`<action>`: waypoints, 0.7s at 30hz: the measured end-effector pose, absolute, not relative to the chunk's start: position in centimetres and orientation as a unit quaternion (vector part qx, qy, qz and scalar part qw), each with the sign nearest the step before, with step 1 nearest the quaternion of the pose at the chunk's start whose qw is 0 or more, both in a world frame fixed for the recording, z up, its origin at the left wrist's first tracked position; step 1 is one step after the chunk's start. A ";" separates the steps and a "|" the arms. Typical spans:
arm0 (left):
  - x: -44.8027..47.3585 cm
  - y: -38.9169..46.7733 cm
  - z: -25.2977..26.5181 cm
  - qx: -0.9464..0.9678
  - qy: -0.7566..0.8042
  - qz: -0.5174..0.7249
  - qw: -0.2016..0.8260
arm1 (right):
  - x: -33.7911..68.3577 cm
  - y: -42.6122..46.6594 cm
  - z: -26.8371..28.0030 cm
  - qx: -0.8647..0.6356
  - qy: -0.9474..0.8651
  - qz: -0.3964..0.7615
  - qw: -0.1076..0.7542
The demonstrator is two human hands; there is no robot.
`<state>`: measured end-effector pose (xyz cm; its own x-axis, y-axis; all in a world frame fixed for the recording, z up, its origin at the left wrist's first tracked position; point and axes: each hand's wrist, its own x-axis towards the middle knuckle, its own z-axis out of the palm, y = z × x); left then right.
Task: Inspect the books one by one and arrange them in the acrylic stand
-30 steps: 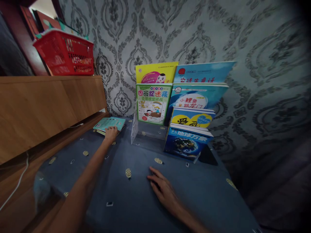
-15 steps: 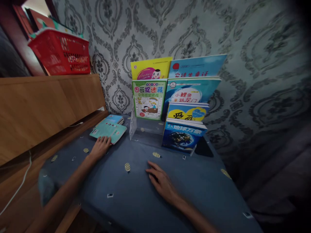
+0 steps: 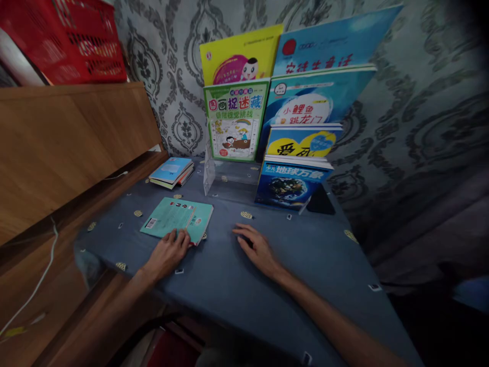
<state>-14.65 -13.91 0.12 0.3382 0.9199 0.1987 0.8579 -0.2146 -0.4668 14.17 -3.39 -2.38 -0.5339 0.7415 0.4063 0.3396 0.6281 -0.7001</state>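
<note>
A teal book [image 3: 175, 218] with a barcode on its cover lies at the left of the cloth-covered table. My left hand [image 3: 169, 253] grips its near edge, fingertips on the cover; the thumb is hidden. Nothing is in my right hand [image 3: 260, 250], which rests on the cloth in front of the stand with its fingers apart. Behind the teal book sits a small stack of books [image 3: 171, 172], a blue one on top. The clear stepped stand [image 3: 225, 184] holds several upright books, including a green picture book [image 3: 235, 122] and a blue book with a globe [image 3: 288, 184].
A wooden headboard or cabinet [image 3: 76, 132] borders the table [image 3: 237, 275] on the left, with a red basket [image 3: 64, 46] on top. Patterned wall covering [image 3: 164, 30] rises behind. A dark flat object [image 3: 321, 200] lies beside the stand. A white cable [image 3: 42, 278] hangs at the lower left.
My left hand has drawn the teal book off the small stack toward me, uncovering the blue book there. My right hand stays at about the same place. The view has tilted downward.
</note>
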 end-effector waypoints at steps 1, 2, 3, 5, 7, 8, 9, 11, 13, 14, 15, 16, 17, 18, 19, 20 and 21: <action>-13.8 -13.9 0.2 -0.780 -0.569 0.057 0.255 | 14.2 -3.5 -2.1 -0.330 -0.826 0.278 0.363; -12.8 -13.8 0.2 -0.783 -0.565 0.053 0.254 | 14.2 -3.6 -1.9 -0.332 -0.824 0.272 0.371; -11.7 -13.7 0.2 -0.787 -0.561 0.047 0.254 | 14.2 -3.8 -1.5 -0.332 -0.824 0.264 0.376; -9.1 -13.6 0.2 -0.796 -0.549 0.035 0.251 | 14.3 -4.3 -0.7 -0.320 -0.831 0.250 0.381; -6.2 -13.8 0.2 -0.809 -0.525 0.027 0.263 | 14.4 -5.0 0.5 -0.297 -0.843 0.238 0.382; -4.7 -14.1 0.1 -0.816 -0.509 0.022 0.273 | 14.4 -5.3 1.1 -0.284 -0.850 0.234 0.377; -3.2 -14.4 0.1 -0.825 -0.490 0.014 0.281 | 14.5 -5.6 1.6 -0.271 -0.859 0.232 0.367; -0.4 -15.3 0.1 -0.848 -0.450 -0.013 0.281 | 14.5 -6.0 2.5 -0.252 -0.880 0.227 0.331; 1.8 -16.3 0.2 -0.884 -0.394 -0.052 0.244 | 14.5 -6.2 2.7 -0.253 -0.898 0.219 0.285; 2.5 -16.6 0.3 -0.899 -0.370 -0.072 0.222 | 14.5 -6.2 2.5 -0.264 -0.903 0.209 0.267; 3.0 -16.9 0.4 -0.910 -0.351 -0.090 0.200 | 14.5 -6.1 2.1 -0.282 -0.905 0.194 0.252; 3.2 -17.0 0.6 -0.917 -0.339 -0.105 0.181 | 14.5 -5.8 1.5 -0.307 -0.904 0.177 0.241; 3.0 -16.9 0.8 -0.921 -0.334 -0.116 0.162 | 14.5 -5.5 0.8 -0.334 -0.900 0.157 0.230; 2.6 -16.6 1.0 -0.925 -0.331 -0.124 0.141 | 14.6 -5.1 0.2 -0.363 -0.896 0.137 0.218; 2.0 -16.2 1.2 -0.928 -0.331 -0.129 0.116 | 14.7 -4.8 -0.4 -0.387 -0.891 0.118 0.205; 1.2 -15.6 1.4 -0.931 -0.330 -0.133 0.088 | 14.9 -4.5 -0.9 -0.404 -0.888 0.103 0.193; 0.3 -14.9 1.6 -0.930 -0.337 -0.136 0.061 | 15.1 -4.3 -1.2 -0.414 -0.887 0.091 0.184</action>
